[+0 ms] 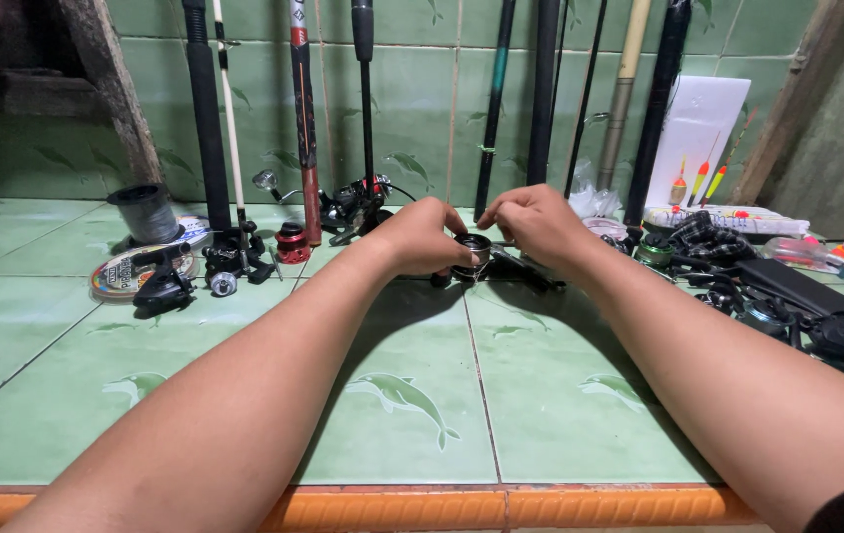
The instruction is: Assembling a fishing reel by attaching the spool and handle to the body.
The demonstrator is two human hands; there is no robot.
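The fishing reel spool [472,254], a small dark cylinder with its round open end facing up and toward the camera, sits just above the green tiled counter [392,395], pinched between the left hand [424,237] and right hand [530,222], both arms stretched forward, fingers curled, near leaning fishing rods [540,89].

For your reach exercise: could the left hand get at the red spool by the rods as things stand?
Probably yes. The left hand is busy on the black reel, but the red spool sits to its left with open green tile between.
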